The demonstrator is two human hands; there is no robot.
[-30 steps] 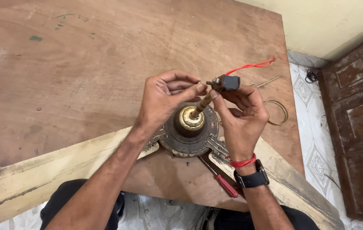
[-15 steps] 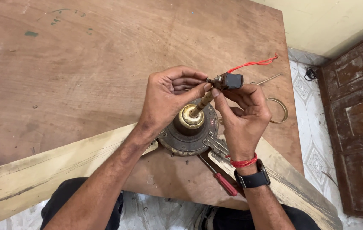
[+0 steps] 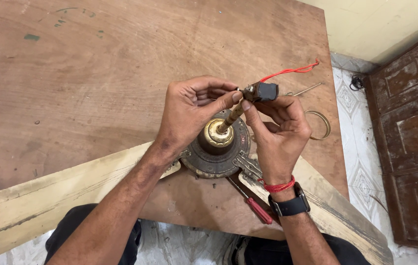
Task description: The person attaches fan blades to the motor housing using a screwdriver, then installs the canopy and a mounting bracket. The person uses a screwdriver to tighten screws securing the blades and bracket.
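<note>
A brown wooden counter in a tiled room, with one ceiling fan motor at its near edge.

The left hand and right hand both pinch one small dark capacitor with red wires, held above the brass shaft. Two pale fan blades reach past the near edge. One red-handled screwdriver lies beside the motor, one metal ring near the right edge. The far counter lies open.
</note>
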